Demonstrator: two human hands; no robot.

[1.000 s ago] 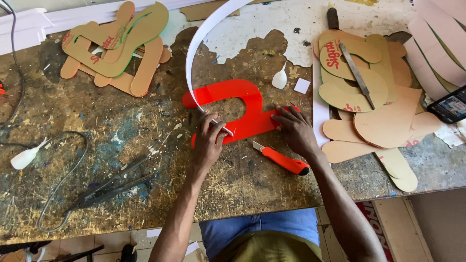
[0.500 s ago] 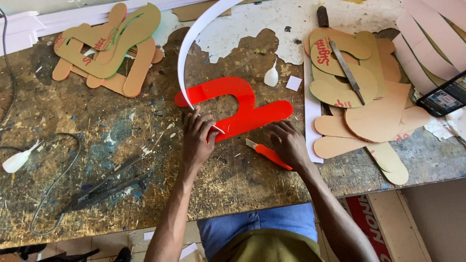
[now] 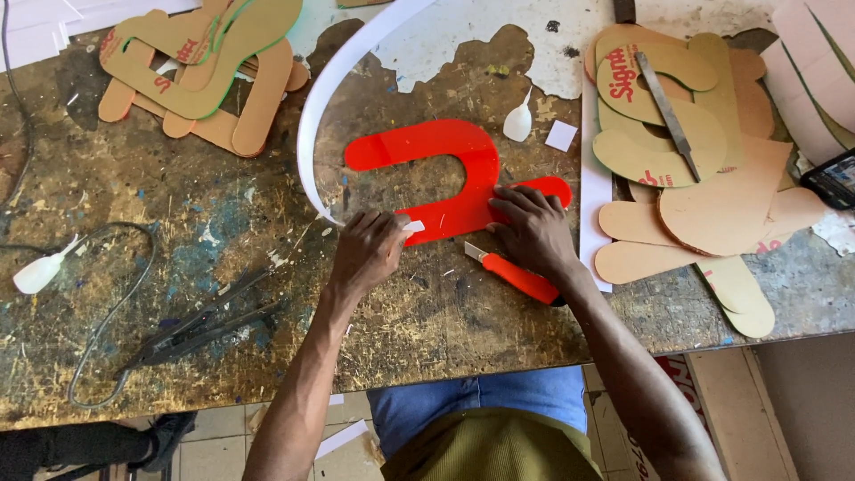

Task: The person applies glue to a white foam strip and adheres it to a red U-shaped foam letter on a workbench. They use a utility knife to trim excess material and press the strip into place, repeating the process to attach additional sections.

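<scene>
- Left hand (image 3: 367,252) is down on the workbench (image 3: 178,223), fingers curled together and pinching the near end of a long white strip (image 3: 322,107) right against the lower edge of the red curved cut-out (image 3: 450,169).
- From that pinch the white strip climbs up and away, arcing over the left side of the red piece and running off the far edge of the view.
- Right hand (image 3: 533,233) sits just right of the pinch, fingers spread flat and pressing the red cut-out's lower right arm onto the bench; it grips nothing, just holds it down.
- The red cut-out lies flat between and just beyond the two hands, its arch curving away from them.
- Just below the right hand, nearly under the wrist, lies an orange utility knife (image 3: 515,274), blade tip pointing toward the pinch, not held.
- Beyond the right hand: a small white dropper bottle (image 3: 518,123) and a little white square scrap (image 3: 561,135).
- Well right of the grip, a stack of brown-backed shapes (image 3: 704,196) with a metal file (image 3: 668,111) resting on top.
- Far left of the pinch, another pile of brown shapes (image 3: 205,76), a second white bottle (image 3: 40,272), and dark scissors (image 3: 205,325) nearer the bench edge.
</scene>
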